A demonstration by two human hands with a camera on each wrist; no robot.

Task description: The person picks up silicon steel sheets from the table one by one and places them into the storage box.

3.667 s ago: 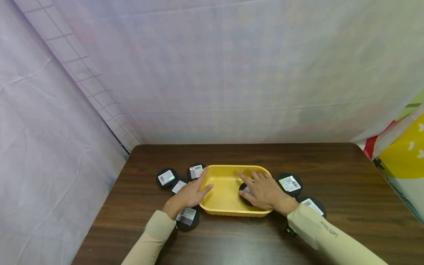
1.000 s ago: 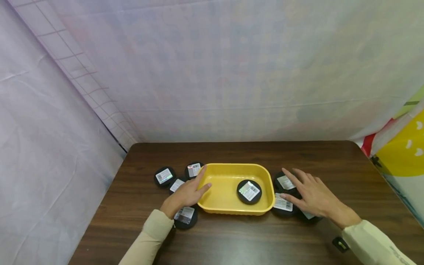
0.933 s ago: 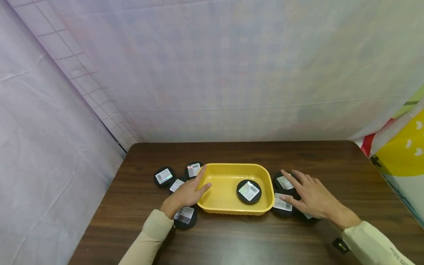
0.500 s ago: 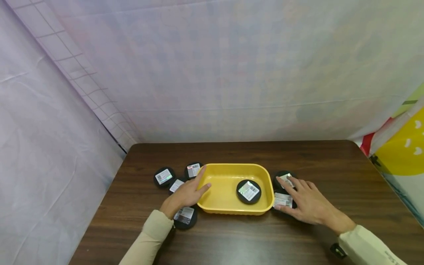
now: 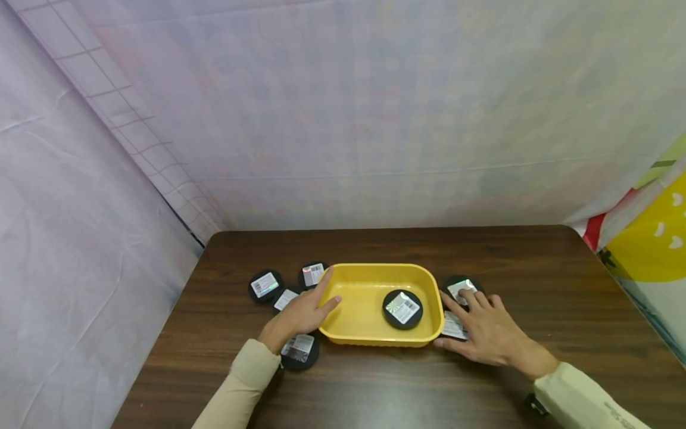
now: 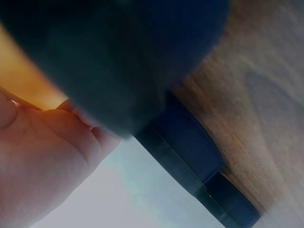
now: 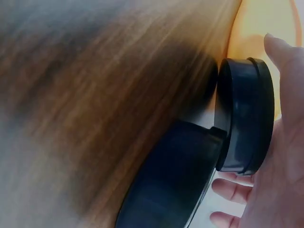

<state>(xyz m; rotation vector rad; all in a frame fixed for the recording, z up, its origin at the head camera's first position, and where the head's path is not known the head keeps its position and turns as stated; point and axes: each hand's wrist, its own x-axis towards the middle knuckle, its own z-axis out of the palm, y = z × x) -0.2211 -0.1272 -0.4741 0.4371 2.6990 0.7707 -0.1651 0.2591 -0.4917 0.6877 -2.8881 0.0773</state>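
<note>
Saw the held disc (image 7: 251, 114) just outside the right end of the yellow tray (image 5: 354, 307): black and circular, equally wide along any line across its face, white label (image 5: 454, 326) turned upward. Noted its underside partly showing in the right wrist view, and so judged it tilted or slightly raised from the table (image 5: 386, 387); could not tell by how much. Found the tray's long axis running from left to right, square to the person.

Saw the right hand (image 5: 490, 336) spread about as wide as that disc, with thumb and index finger at opposite sides of the rim, lightly pinching it, and the other fingers reaching over the far-right disc (image 5: 462, 288). Found the left hand (image 5: 301, 313) loosely extended at the tray's left rim, index finger straight along the edge, thumb pointing inward; gripping nothing.

Noted the inner disc (image 5: 402, 310) flat in the tray's right half, sticker upward and slanted. Counted four discs (image 5: 265, 286) left of the tray, partly behind the wrist, lying flat with labels up.
</note>
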